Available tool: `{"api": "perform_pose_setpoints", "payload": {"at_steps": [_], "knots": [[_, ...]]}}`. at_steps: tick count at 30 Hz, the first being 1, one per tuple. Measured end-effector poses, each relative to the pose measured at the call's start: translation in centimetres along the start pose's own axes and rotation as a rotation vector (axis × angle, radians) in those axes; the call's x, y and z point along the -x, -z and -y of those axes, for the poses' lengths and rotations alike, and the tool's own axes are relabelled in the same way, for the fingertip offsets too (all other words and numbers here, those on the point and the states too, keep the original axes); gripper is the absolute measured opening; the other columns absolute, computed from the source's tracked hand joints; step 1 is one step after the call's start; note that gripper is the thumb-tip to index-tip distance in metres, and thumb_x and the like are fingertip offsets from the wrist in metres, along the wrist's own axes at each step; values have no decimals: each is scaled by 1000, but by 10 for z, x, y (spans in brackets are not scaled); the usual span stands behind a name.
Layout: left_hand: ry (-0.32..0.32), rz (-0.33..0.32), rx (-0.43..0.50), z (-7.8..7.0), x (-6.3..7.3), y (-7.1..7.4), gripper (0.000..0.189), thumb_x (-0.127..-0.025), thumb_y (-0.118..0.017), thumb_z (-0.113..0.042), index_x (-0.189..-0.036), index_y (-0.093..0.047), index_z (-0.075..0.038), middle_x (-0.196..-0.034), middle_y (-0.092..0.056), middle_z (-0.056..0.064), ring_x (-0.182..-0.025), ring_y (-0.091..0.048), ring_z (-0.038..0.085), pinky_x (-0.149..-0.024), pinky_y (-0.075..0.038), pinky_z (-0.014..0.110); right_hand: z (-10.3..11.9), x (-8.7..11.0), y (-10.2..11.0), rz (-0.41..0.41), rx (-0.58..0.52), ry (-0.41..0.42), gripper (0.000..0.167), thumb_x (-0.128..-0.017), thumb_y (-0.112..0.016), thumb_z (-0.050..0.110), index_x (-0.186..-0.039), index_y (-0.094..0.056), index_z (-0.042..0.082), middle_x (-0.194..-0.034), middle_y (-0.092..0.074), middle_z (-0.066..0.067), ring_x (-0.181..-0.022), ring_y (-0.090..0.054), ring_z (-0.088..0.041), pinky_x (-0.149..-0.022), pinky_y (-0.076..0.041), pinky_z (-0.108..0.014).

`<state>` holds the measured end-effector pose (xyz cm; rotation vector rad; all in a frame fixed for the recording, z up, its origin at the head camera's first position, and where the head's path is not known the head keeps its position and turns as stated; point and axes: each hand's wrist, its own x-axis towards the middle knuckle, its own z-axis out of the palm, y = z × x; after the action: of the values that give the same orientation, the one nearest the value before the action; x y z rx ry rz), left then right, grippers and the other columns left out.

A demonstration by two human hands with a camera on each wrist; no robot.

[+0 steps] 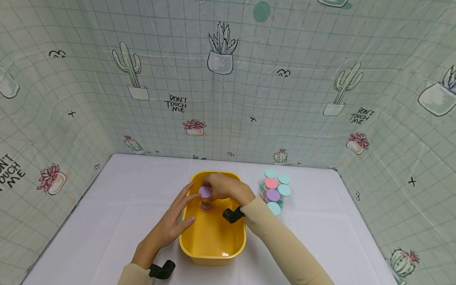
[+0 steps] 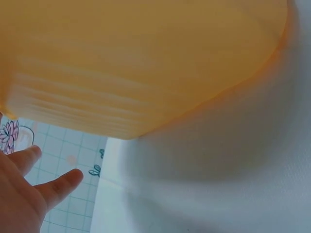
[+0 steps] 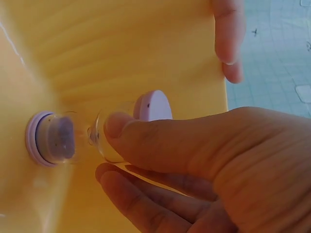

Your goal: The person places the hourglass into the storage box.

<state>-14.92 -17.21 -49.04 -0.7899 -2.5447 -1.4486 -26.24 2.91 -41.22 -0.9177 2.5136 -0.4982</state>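
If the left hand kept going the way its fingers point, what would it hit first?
Most likely the purple-capped hourglass that the right hand holds inside the yellow tub. The left hand is open at the tub's left rim, fingertips almost at the cap; depth is unclear.

I count one yellow tub [image 1: 199,241] on the surface [image 1: 107,206]. Inside it I see one hourglass-shaped timer with a purple cap [image 1: 205,192]. Beside the tub sits one cluster of capped timers [image 1: 275,190]; I make out seven caps there: five teal, one pink, one purple. Two hands are in view, left hand [image 1: 171,225] and right hand [image 1: 226,188].
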Motion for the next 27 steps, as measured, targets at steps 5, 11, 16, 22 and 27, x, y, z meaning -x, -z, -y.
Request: {"api": "perform_pose_setpoints", "payload": {"at_steps": [5,11,16,22,27], "knots": [[26,0,-20,-3,1,2,61,-99,-58,-27,-157,-40,-16,-174,-14,7,-158,-10,47,-115,-15,81,-1,4,1,-4,-13,3,35,-91,-80,15,-124,-71,8,-113,-72,-2,-98,-66,-15,-97,-57,-30],[70,0,-36,-7,1,5,66,-99,-60,-32,-159,-37,-20,-174,-15,4,-158,-5,48,-115,-12,82,-6,26,12,-46,-151,21,43,-93,-77,17,-132,-65,4,-126,-71,-11,-117,-68,-29,-102,-56,-40],[55,-26,-44,-7,2,5,61,-103,-54,-24,-160,-36,-12,-173,-18,7,-158,-9,46,-118,-12,79,-16,62,19,-233,-243,53,46,-97,-71,17,-139,-60,2,-130,-69,-18,-116,-69,-35,-98,-59,-45],[62,-42,-65,-7,2,4,58,-105,-53,-19,-160,-36,-14,-173,-21,7,-159,-11,44,-120,-13,76,-33,111,13,-471,-253,24,48,-100,-68,21,-143,-56,6,-137,-65,-17,-122,-66,-35,-98,-58,-47],[67,-31,-61,-6,1,3,58,-104,-55,-21,-160,-37,-16,-173,-20,6,-158,-12,45,-120,-13,75,-56,150,-4,-632,-187,-36,48,-98,-71,20,-141,-58,4,-136,-66,-17,-121,-65,-35,-95,-60,-48]]}}
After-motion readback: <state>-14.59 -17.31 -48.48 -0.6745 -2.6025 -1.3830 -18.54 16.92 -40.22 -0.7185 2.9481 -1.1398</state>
